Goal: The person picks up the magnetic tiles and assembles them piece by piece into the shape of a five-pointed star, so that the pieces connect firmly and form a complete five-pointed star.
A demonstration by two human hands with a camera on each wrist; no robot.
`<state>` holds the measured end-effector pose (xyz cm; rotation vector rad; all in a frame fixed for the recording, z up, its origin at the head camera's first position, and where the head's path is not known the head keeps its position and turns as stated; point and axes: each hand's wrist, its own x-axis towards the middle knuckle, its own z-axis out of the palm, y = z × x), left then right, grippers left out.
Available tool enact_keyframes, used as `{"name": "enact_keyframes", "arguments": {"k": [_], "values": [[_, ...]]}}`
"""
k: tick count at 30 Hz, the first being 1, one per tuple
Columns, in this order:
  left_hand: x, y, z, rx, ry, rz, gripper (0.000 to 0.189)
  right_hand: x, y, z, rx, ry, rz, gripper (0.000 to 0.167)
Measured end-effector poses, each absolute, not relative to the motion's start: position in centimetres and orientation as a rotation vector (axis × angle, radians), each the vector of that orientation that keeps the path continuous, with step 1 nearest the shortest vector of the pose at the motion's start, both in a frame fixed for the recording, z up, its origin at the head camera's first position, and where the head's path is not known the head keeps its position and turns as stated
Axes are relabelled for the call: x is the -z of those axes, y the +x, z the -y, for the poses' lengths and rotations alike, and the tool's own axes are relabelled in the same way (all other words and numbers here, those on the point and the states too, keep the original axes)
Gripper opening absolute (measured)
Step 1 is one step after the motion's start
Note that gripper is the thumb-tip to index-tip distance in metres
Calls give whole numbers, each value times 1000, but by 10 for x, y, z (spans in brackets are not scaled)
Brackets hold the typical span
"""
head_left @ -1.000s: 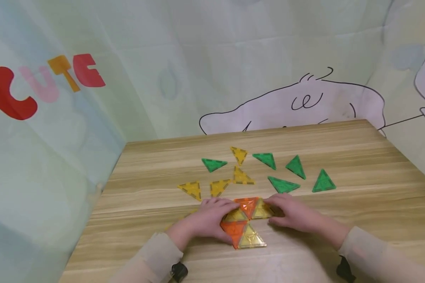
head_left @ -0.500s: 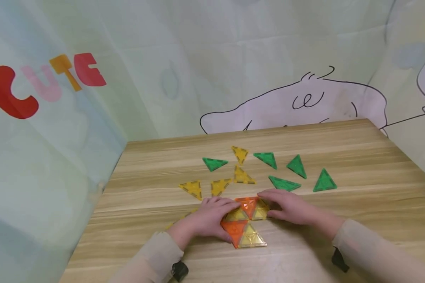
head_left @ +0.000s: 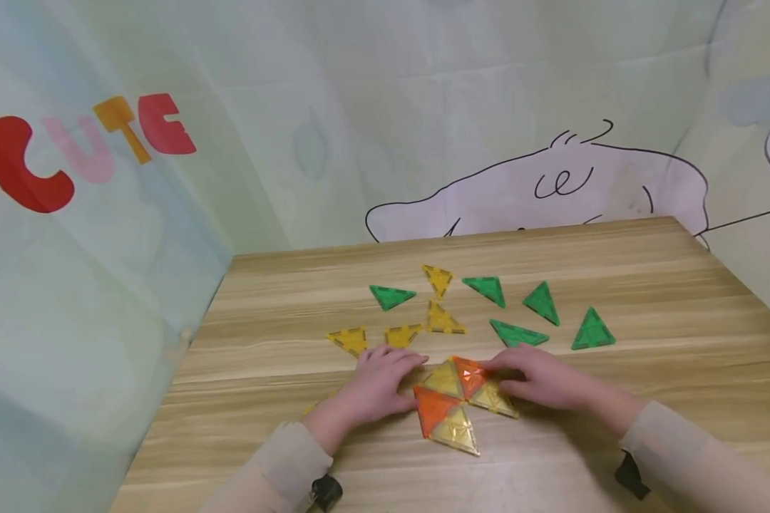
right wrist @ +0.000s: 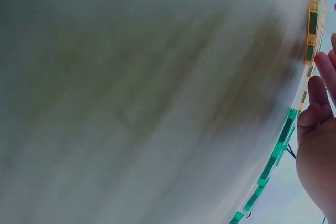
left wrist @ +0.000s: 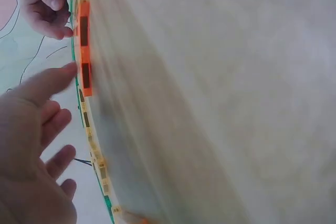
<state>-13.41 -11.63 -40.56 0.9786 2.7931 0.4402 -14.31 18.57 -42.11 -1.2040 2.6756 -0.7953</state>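
Observation:
A flat cluster of see-through triangular magnetic tiles lies near the table's middle. It joins two orange tiles, one at the top (head_left: pixel 470 373) and one at the left (head_left: pixel 433 409), with yellow ones such as the lower tile (head_left: pixel 457 432). My left hand (head_left: pixel 383 385) is at the cluster's left side, fingers loosely spread; in the left wrist view its thumb is close to an orange tile edge (left wrist: pixel 85 74). On the other side, my right hand (head_left: pixel 542 377) has its fingertips at the cluster's right edge, fingers relaxed. Neither hand grips a tile.
Beyond the hands lie loose yellow triangles, such as one (head_left: pixel 444 318) near the middle, and several green triangles (head_left: pixel 593 330), mostly toward the right. Another yellow tile is partly hidden behind the left forearm. A printed curtain (head_left: pixel 308 128) hangs behind the wooden table (head_left: pixel 282 285).
The cluster has turned clockwise and shifted slightly right. My left fingers have come off its top-left tiles. My right hand moved inward to the cluster, then slightly back right.

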Motion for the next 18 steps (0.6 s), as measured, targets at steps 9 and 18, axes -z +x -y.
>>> {"name": "enact_keyframes", "arguments": {"k": [9,18], "values": [[411,-128,105,-406,1011,-2716,76,419,-142,-188,730,-1171,-2643,47],[408,-128,108,-479,891,-2821,58,423,-138,-188,794,-1145,-2646,55]]}}
